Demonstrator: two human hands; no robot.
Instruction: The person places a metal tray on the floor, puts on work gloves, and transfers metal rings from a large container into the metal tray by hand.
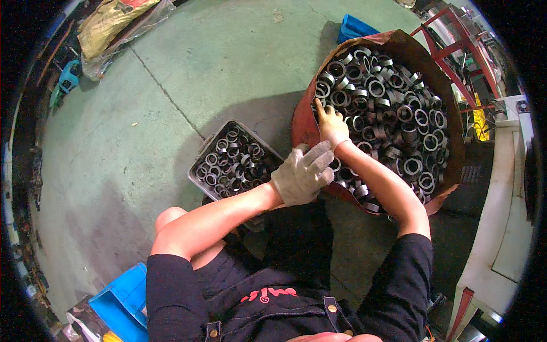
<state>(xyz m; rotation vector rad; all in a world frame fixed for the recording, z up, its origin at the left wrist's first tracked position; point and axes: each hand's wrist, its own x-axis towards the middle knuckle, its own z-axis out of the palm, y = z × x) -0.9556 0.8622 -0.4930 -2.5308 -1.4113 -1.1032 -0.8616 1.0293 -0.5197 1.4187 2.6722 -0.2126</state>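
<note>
My right hand (332,126), in a pale yellowish glove, reaches into a large reddish-brown drum (306,122) at its left inner side. Its fingers are apart and point down at the metal rings (393,108) heaped inside; no ring shows in its grasp, though its underside is hidden. Just outside the drum's near left wall is my left hand (303,174) in a grey work glove. That hand's fingers are stretched out and nothing shows in them; its palm side is hidden. To its left stands a grey crate (200,187) holding many similar metal rings (231,159).
Behind the drum lies a blue bin (356,28). A red metal frame (456,57) and a pale machine housing (498,211) stand at the right. Another blue bin (122,299) is at the lower left. Yellowish sacking (108,28) lies at the far left on the green floor (228,51).
</note>
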